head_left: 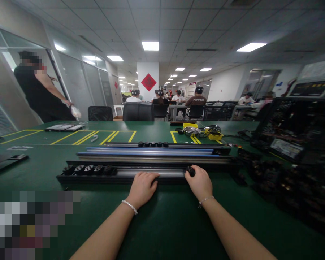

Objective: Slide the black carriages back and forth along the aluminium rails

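Observation:
A long black rail with a silvery inner channel lies across the bench in front of me. My left hand is at its middle, fingers over the top and thumb at the near edge. Near the rail's right end, my right hand pinches a small black part; its underside is hidden by my fingers. Several black parts with pale metal tops sit in a row at the rail's left end.
Behind the rail lie other long rails, one bluish, with several black round parts. Dark parts are heaped at the right beside a large black case. A metal bowl and yellow tray stand farther back. A person is at left.

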The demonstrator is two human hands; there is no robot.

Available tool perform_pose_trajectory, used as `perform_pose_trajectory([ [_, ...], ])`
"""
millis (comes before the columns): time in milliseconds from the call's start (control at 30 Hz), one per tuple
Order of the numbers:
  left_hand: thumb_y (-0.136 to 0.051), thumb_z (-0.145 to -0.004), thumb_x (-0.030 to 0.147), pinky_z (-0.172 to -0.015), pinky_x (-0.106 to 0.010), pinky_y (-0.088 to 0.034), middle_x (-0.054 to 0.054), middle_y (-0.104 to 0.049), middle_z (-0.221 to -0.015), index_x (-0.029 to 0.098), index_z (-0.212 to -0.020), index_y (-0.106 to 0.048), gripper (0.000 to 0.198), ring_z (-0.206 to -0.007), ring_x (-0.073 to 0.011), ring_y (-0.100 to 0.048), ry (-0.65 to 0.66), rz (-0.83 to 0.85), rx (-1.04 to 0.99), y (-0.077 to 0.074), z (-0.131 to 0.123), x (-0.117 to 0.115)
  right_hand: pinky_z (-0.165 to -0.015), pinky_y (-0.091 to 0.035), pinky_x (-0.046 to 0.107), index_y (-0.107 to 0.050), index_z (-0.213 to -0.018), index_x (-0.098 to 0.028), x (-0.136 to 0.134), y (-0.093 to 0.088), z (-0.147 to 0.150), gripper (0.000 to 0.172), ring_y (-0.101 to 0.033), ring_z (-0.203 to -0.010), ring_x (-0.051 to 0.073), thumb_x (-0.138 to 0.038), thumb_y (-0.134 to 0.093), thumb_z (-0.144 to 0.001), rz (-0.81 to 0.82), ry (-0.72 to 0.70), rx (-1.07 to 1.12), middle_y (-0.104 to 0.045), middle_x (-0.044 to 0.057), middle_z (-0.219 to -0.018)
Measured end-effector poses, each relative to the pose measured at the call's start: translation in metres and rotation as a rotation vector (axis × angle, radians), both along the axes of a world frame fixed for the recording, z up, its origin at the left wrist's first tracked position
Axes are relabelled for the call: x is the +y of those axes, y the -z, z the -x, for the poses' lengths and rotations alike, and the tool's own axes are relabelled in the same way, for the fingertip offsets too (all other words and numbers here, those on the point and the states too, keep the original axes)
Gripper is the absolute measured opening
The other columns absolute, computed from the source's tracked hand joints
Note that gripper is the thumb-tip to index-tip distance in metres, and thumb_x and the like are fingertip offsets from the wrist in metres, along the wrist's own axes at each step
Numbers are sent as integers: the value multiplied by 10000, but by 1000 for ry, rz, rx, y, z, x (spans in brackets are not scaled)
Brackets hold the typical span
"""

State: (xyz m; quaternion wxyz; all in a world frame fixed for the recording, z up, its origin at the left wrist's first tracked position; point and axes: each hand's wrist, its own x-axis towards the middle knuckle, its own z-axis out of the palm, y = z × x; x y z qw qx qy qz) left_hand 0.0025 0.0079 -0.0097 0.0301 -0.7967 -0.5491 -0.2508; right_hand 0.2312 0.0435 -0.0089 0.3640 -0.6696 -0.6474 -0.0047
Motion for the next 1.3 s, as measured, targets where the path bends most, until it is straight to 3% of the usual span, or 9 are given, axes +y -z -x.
perform_pose_trajectory([
  [500, -392, -852, 331, -880, -381, -343, -19, -682, -893, 254, -931, -650, 281, -879, -184, -564, -90, -15, -31, -7, 5, -1, -717, -433, 291, -574, -1044, -182, -2, -8, -7, 369, -587, -884, 212, -351, -454, -740, 184, 108, 68, -637, 78, -989],
  [967, -332, -878, 334, -873, -364, -346, -29, -688, -825, 236, -858, -662, 344, -810, -174, -590, -113, -14, -28, -5, 7, 2, -645, -425, 286, -595, -1024, -186, 0, -8, -21, 389, -601, -800, 214, -390, -462, -721, 180, 158, 79, -653, 79, -912],
  [1300, -315, -881, 331, -917, -376, -327, -36, -690, -828, 229, -889, -655, 355, -817, -172, -601, -147, -7, -33, -5, 11, 3, -661, -438, 308, -590, -1031, -181, 6, -16, -63, 453, -606, -826, 243, -461, -452, -703, 221, 304, 84, -655, 94, -947],
])
